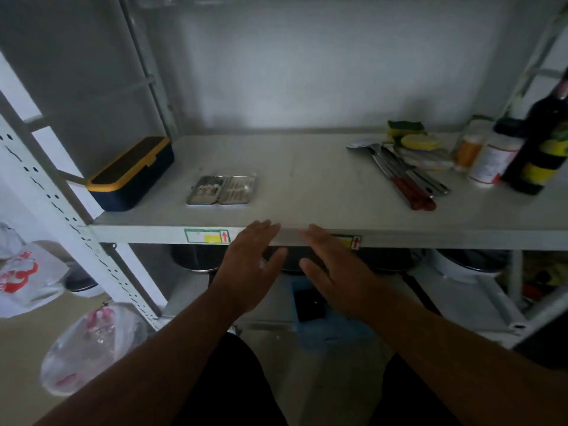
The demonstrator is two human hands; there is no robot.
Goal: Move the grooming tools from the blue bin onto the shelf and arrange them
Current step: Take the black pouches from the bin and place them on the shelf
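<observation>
An opened grooming kit case (222, 190) with metal tools in both halves lies flat on the white shelf (307, 179), left of centre. Both my hands hover in front of the shelf's front edge, empty. My left hand (250, 265) has its fingers straight and spread, fingertips level with the edge. My right hand (330, 269) is likewise flat with relaxed fingers. Below and between my hands a blue bin (299, 287) shows partly on the floor, with a dark flat item (309, 305) in it.
A dark box with a yellow rim (132, 173) stands at the shelf's left end. Spoons and red-handled knives (405, 176), sponges (408, 133), jars (495, 158) and a dark bottle (544, 142) crowd the right end. Pots sit on the lower shelf. Plastic bags (89, 342) lie left on the floor.
</observation>
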